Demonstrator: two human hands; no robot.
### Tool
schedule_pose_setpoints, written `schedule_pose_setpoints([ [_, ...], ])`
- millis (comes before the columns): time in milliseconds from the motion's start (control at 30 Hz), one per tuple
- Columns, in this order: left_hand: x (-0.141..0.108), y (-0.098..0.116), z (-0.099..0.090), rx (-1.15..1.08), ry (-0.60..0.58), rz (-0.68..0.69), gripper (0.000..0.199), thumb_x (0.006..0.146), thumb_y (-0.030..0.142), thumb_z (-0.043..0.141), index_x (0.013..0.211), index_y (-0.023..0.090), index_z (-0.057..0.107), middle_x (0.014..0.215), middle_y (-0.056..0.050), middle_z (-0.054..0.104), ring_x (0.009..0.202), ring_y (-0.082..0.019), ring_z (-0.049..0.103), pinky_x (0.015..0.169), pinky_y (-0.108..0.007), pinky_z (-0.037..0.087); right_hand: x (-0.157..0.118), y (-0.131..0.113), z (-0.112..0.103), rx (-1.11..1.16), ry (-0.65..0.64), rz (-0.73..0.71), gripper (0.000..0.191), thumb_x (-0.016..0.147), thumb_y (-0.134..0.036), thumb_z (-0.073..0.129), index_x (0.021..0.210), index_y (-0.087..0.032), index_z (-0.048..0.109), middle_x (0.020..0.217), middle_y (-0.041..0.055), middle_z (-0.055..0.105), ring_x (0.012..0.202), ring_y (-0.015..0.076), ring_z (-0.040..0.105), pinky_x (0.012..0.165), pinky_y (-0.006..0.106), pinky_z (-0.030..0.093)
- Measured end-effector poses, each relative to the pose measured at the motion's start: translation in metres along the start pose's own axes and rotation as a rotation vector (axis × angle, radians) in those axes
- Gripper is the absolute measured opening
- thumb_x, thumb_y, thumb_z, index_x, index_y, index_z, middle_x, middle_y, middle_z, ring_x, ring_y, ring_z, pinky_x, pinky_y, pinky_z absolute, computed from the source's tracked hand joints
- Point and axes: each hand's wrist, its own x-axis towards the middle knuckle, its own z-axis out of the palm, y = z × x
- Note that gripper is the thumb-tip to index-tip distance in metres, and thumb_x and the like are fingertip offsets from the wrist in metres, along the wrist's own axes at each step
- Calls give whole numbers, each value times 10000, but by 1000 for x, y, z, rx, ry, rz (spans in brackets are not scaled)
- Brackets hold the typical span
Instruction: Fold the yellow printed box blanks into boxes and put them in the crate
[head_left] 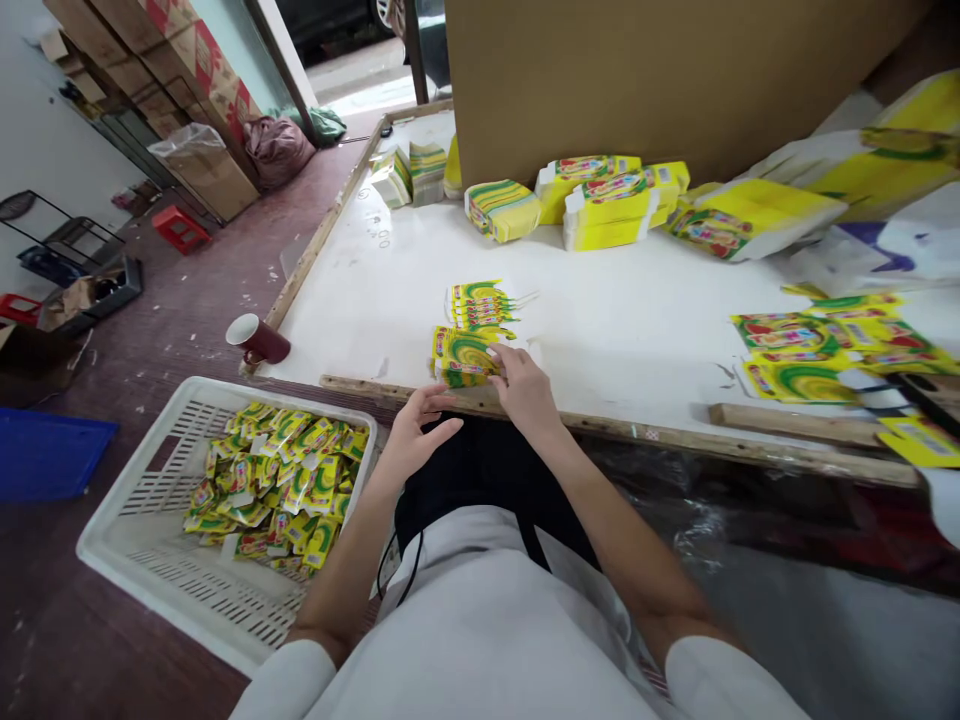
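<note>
My right hand [521,390] is closed, with thumb and fingers pinching the right end of a yellow-green printed carton [466,350] at the table's front edge. That carton lies on others like it, and how many the fingers grip is hidden. Just left of it, my left hand [412,435] hangs by the edge with fingers apart and nothing in it. Behind the carton, a row of overlapping yellow cartons [478,305] lies on the white tabletop [630,330]. A white plastic basket [120,520] stands below on my left, holding a heap of small yellow-green cartons [277,480].
A red mug [268,342] stands at the table's left corner. Banded carton stacks [502,208] line the back, against a large cardboard sheet [637,80]. To the right lie more flat cartons [802,365] and a wooden strip [795,424]. Wooden rails edge the table.
</note>
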Motion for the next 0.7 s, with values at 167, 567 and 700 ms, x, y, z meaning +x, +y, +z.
schedule_pose_setpoints([
  [167, 8, -12, 3, -127, 40, 4, 539, 756, 423, 807, 1205, 190, 620, 1070, -92, 742, 1020, -191, 696, 894, -316, 534, 9, 2, -4, 131, 38, -21, 490, 736, -40, 668, 1198, -183, 590, 1070, 106, 613, 940, 258, 657, 876, 429, 577],
  [567, 46, 37, 39, -597, 379, 238, 495, 872, 694, 456, 963, 227, 592, 876, -47, 665, 914, -213, 685, 906, -397, 549, -27, -62, -15, 707, -122, -112, 353, 783, -222, 753, 1081, -230, 565, 990, 53, 612, 871, 211, 616, 767, 372, 562],
  [700, 44, 44, 37, -657, 498, 362, 403, 894, 633, 464, 882, 238, 541, 700, 14, 534, 696, -147, 604, 817, -328, 548, -37, -76, -4, 1051, -122, 123, 434, 755, -423, 819, 1052, -238, 562, 899, 17, 620, 809, 163, 620, 753, 322, 567],
])
